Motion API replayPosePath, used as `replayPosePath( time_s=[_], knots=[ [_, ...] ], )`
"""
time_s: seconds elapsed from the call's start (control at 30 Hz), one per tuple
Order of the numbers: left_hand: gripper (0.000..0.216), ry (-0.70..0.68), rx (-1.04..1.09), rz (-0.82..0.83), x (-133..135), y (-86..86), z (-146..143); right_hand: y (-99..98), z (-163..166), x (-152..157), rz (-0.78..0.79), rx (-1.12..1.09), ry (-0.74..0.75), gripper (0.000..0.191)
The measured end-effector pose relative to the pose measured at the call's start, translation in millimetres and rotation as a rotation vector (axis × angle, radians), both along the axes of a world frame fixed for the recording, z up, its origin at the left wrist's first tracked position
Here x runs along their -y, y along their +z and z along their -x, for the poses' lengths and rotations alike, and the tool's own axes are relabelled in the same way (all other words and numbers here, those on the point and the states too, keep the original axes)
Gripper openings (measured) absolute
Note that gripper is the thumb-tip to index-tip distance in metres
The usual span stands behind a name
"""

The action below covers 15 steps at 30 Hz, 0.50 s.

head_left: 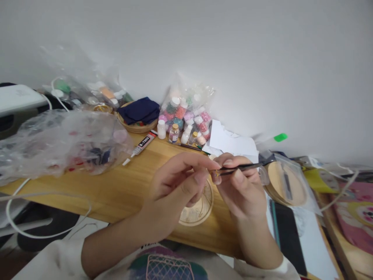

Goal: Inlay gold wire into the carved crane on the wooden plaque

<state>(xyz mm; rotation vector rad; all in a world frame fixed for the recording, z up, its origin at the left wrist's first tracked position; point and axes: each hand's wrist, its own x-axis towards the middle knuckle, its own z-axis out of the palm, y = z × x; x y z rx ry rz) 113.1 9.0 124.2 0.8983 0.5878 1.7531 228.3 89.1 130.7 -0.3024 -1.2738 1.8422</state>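
My right hand (243, 182) is closed around black tweezers (241, 168), held nearly level with their tips pointing left. A tiny gold-coloured piece (217, 173) shows at the tips, too small to name. My left hand (180, 186) has its fingers curled, the thumb close against them; its index fingertip reaches the tweezer tips. Whatever the left fingers pinch, if anything, is hidden. Below both hands, a round wooden disc (199, 210) with engraved lines lies on the table, partly covered by the left hand.
On the wooden table (128, 198) lie a B-7000 glue tube (142, 144) and a plastic bag (64, 144). Small bottles (174, 133) stand before a bag of colourful jars (186, 112). Dark blue cloth (140, 111) sits left of them. Wooden discs (284, 182) are stacked at right.
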Motion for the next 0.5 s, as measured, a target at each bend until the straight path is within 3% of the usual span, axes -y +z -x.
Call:
replayPosePath(
  time_s=[0.23, 0.5],
  knots=[
    [0.012, 0.091, -0.079, 0.065, -1.3, 2.4, 0.0, -0.3, -0.6, 1.4, -0.044, 0.027, -0.053, 0.008],
    [0.008, 0.233, -0.226, 0.017, -1.6, 4.5, 1.5, -1.3, -2.2, -0.6, -0.05, 0.06, -0.04, 0.008]
  ],
)
